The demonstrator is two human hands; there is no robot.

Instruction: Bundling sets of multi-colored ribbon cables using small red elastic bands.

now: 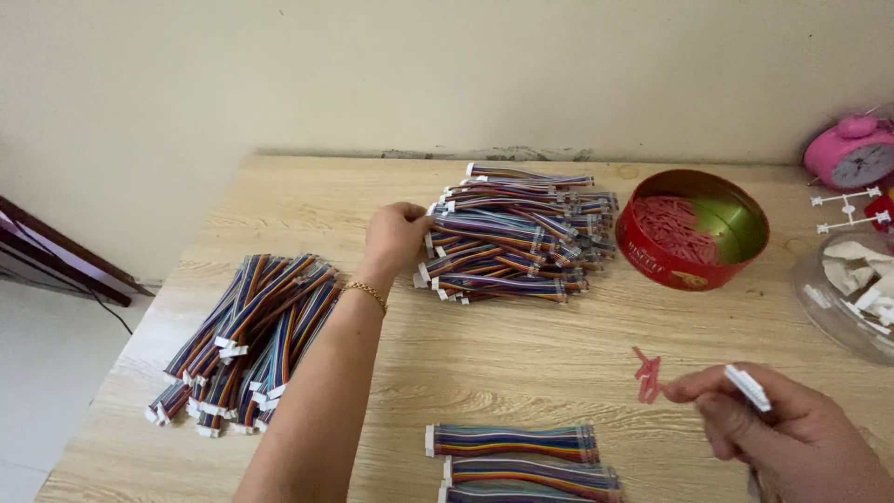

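Fingers (407, 224) reach cable pile (517, 233) beside red tin (652, 256) holding red pieces (675, 228).

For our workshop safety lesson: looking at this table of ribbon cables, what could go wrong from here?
1. The left hand pulls at the edge of the tall cable stack; tugging one cable may topple others.
2. The right hand has only a fingertip grip on a small white connector and a red piece; either could slip.
3. The open red tin sits close beside the stack and could get nudged, possibly spilling its red pieces.
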